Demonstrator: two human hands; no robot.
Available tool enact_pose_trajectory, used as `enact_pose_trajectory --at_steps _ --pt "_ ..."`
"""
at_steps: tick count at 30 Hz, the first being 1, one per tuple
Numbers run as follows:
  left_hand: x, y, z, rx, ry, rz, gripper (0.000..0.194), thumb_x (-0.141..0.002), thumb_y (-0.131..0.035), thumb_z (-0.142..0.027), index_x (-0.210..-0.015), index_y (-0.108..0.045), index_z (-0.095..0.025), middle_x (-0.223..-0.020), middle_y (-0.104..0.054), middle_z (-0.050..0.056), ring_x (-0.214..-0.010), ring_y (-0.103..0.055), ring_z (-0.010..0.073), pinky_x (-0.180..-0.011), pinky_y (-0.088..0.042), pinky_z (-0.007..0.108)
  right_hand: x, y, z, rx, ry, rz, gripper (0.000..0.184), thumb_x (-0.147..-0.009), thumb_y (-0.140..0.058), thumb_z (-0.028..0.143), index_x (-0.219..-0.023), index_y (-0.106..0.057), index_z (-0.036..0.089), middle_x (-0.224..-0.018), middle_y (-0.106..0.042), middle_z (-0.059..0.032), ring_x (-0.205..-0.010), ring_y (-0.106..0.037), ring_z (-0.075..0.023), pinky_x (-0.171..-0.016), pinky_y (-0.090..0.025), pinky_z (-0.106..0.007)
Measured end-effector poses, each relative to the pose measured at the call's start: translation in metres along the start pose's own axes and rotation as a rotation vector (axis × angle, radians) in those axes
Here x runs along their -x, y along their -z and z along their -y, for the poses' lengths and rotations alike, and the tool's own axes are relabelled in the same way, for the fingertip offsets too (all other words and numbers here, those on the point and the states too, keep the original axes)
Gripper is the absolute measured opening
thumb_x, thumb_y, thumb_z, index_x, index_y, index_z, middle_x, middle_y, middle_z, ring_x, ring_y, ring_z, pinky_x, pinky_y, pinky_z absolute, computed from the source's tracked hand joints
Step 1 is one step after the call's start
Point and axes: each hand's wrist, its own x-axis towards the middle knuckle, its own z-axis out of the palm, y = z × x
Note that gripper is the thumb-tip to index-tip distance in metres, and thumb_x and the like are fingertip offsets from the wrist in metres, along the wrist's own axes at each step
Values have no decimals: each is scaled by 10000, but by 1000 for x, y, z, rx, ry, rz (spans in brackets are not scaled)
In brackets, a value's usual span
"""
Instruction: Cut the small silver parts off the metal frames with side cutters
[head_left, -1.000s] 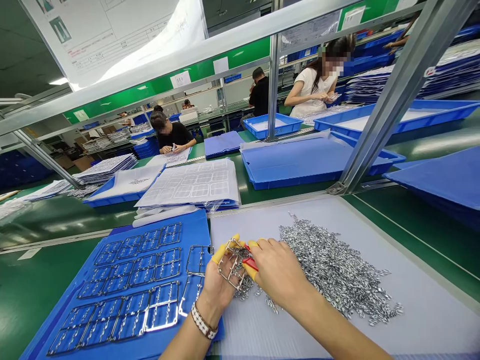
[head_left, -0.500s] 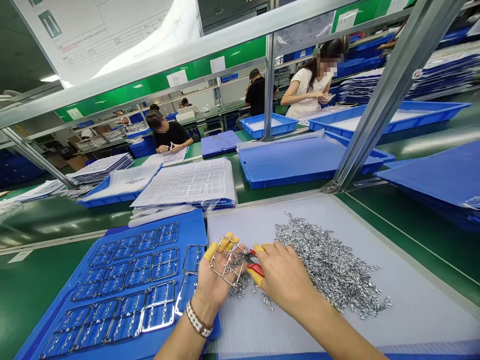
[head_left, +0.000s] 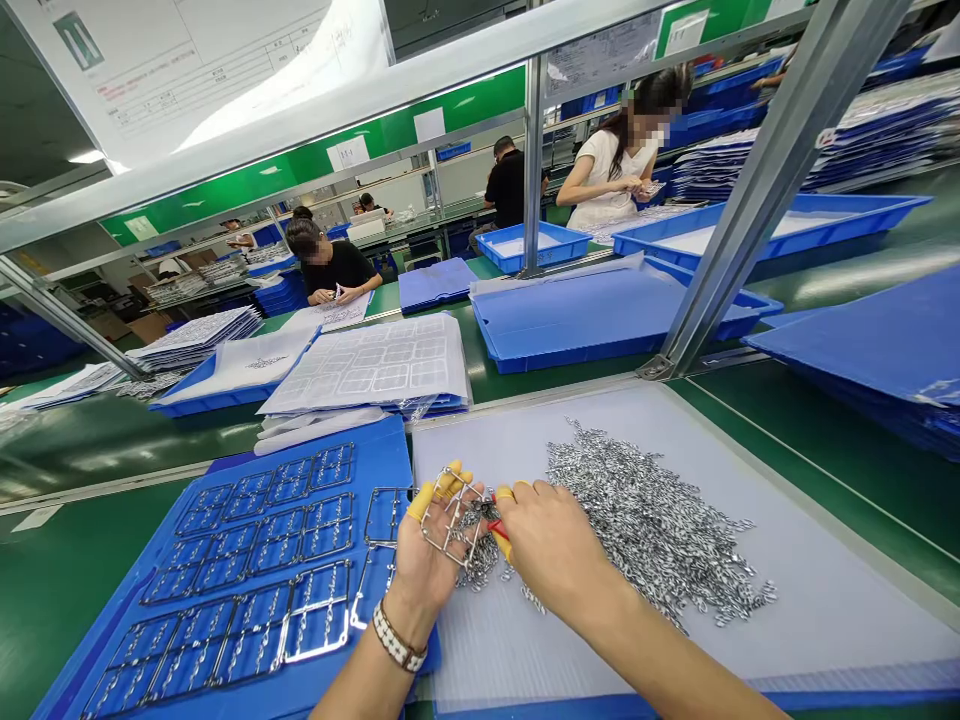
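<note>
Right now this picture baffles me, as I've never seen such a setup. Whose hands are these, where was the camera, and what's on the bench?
No machine is involved. These are a person's own two hands, seen from a camera worn on the head, looking forward and down. The left hand, with yellow finger covers, holds a small metal frame. The right hand grips a small red item, mostly hidden, so I can't tell what it is. Beside them, a heap of small silver metal pieces lies on a pale ribbed plastic sheet. To the left, a blue board carries rows of similar frames. Farther off, a co-worker sits at another bench.
</note>
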Motion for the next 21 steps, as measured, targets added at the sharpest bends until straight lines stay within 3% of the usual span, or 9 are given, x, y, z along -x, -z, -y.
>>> enact_pose_trajectory --at_steps 8,15,21 --pt "3 -5 -6 74 14 -6 308 -877 -478 -307 -1092 -640 -155 -1163 -630 90 -1207 -493 301 -751 -516 344 13 -5 4 -72 -1 -31 198 -787 -624 315 -932 -628 180 -862 -660 -75 -841 -583 -251 -707 -347 -365" --pt "0 -2 -4 40 -23 -17 309 -859 -498 -317 -1071 -658 -159 -1195 -621 90 -1205 -498 296 -909 -464 388 14 -10 15 -120 12 -7 174 -794 -597 294 -931 -615 189 -881 -651 -69 -857 -569 -263 -715 -338 -381" --pt "-2 0 -1 28 -52 -29 292 -855 -511 -321 -1052 -664 -169 -1173 -622 87 -1188 -507 293 -812 -500 365 12 -11 19 -86 39 7 125 -804 -573 212 -915 -619 178 -849 -649 -74 -816 -589 -261 -698 -353 -378"
